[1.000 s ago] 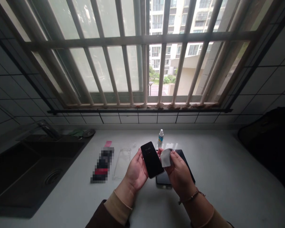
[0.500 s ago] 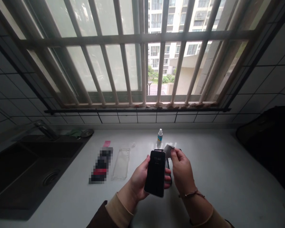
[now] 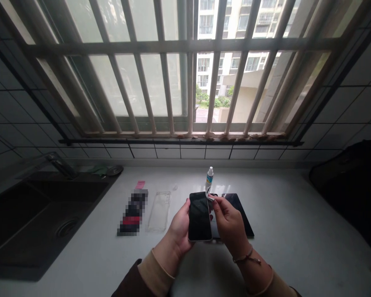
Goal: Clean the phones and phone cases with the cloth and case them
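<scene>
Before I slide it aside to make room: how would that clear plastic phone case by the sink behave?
The clear plastic phone case looks thin and hollow, so probably light and slightly bendy. Lying flat on the smooth pale countertop, it should slide easily, not roll or tip.

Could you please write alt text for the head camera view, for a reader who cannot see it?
Over a pale countertop below a barred window, the left hand holds a dark-screened phone upright while the right hand pinches a small grey cloth at its top edge. A clear phone case, a small dropper bottle and a dark tablet lie nearby; a sink sits at left.
</scene>
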Demonstrator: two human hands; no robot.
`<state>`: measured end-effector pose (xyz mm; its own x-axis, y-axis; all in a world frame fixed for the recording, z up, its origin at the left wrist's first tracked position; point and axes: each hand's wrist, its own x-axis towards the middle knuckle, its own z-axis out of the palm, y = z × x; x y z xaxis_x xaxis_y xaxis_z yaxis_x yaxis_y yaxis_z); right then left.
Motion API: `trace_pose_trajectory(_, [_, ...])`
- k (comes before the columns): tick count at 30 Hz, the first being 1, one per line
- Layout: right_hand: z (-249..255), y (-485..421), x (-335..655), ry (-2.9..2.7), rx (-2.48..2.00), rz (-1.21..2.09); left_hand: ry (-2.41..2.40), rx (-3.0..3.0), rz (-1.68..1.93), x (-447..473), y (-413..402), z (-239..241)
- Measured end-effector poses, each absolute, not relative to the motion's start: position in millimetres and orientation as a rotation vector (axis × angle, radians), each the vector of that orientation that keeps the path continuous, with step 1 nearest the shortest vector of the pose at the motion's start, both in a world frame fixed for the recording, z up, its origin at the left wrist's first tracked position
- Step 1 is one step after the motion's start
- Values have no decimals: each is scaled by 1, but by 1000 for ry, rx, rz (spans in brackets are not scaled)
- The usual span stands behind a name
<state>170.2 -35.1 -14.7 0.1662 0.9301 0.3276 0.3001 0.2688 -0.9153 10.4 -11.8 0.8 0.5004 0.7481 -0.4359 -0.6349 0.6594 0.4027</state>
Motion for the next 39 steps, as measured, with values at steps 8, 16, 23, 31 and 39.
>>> trace_pose_trajectory(8, [-7, -45, 163, -1521, -1099, 822, 706, 153, 1087, -5, 1, 12])
trace_pose_trajectory(16, [2, -54, 161, -1548, -1004, 989, 692, 69, 1290, -17, 7, 32])
trace_pose_trajectory(23, [5, -57, 159, -1535, -974, 1087, 699, -15, 1408, -21, 12, 27])
trace_pose_trajectory(31, [-6, -36, 159, -704, -1121, 1258, 724, 162, 1479, -22, 8, 30])
trace_pose_trajectory(39, [-10, -37, 147, -647, -1066, 1473, 524, 508, 1457, -15, 0, 9])
